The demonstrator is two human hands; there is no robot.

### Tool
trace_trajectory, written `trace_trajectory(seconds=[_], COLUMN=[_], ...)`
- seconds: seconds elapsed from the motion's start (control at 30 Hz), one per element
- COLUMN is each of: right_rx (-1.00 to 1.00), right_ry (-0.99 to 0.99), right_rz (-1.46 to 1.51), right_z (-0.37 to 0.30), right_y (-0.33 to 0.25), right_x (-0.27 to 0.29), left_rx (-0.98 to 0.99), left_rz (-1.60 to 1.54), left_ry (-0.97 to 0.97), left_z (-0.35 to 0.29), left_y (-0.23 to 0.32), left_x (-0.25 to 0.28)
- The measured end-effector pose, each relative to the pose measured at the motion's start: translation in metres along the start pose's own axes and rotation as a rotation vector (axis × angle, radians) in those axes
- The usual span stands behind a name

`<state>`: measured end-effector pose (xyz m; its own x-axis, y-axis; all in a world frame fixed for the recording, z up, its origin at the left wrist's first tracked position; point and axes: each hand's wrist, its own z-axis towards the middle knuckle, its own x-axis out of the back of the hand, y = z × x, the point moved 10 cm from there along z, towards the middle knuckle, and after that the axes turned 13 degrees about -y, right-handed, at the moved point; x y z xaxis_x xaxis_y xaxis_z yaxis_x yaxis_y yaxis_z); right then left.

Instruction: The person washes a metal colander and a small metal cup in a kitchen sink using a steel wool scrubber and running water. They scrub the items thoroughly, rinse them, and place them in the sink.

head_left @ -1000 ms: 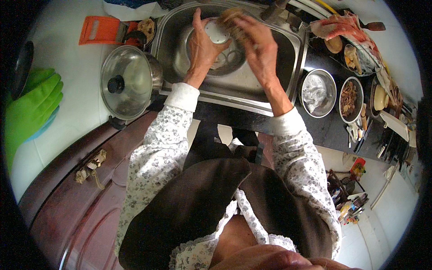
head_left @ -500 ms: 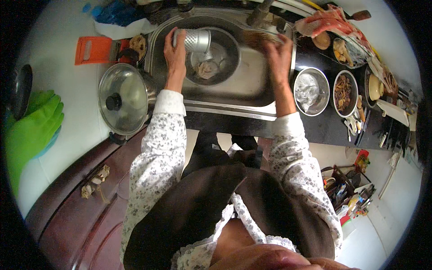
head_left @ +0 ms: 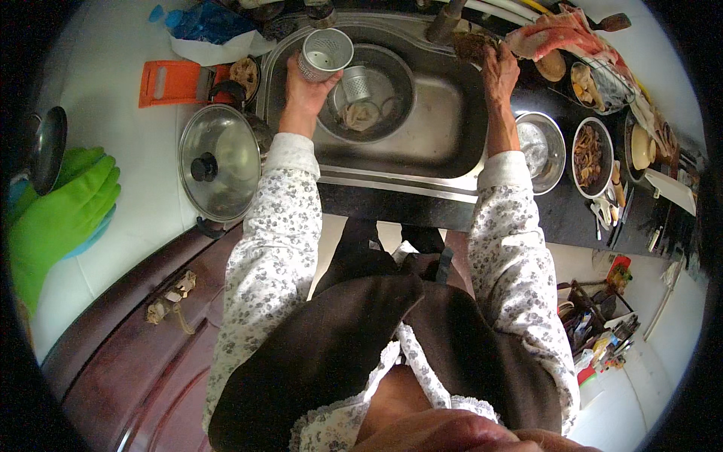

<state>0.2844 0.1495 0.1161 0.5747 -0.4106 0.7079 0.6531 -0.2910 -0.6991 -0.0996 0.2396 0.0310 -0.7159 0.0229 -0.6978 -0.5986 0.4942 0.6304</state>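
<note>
Above the sink's far left corner, my left hand (head_left: 303, 96) is closed round a perforated metal cup (head_left: 326, 56), its open mouth facing up. Below it a dark round basin (head_left: 407, 98) sits in the sink (head_left: 444, 154). Inside lie a second, smaller perforated metal cylinder (head_left: 356, 83) and a pale crumpled thing (head_left: 360, 116), which I cannot name, in some water. My right hand (head_left: 500, 74) reaches to the sink's far right corner, its fingers closed at a brown, rough scrubbing pad (head_left: 471, 47). The hand partly hides that pad.
A glass-lidded pot (head_left: 220, 162) stands left of the sink, near an orange rack (head_left: 172, 83). On the right counter are a metal bowl (head_left: 556, 154), a bowl of brown food pieces (head_left: 592, 157), scissors (head_left: 602, 209) and a red cloth (head_left: 553, 35). The tap (head_left: 446, 22) rises behind the sink.
My left hand has tipped the perforated cup from sideways to mouth up and raised it off the basin. My right hand has carried the brown pad right, to the sink's corner.
</note>
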Motion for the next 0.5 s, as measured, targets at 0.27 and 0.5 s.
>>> trace_trajectory(seconds=[0.27,0.5], right_rx=[-0.061,0.003], right_ry=[-0.085,-0.058], right_rz=[0.073,0.113], right_z=[0.004,0.002], right_y=[0.009,0.012], right_x=[-0.006,-0.006], left_rx=[0.057,-0.038], left_rz=[-0.260,-0.129], left_ry=[-0.136,-0.079], left_z=[0.017,0.004], left_y=[-0.023,-0.013], left_x=[0.006,-0.052])
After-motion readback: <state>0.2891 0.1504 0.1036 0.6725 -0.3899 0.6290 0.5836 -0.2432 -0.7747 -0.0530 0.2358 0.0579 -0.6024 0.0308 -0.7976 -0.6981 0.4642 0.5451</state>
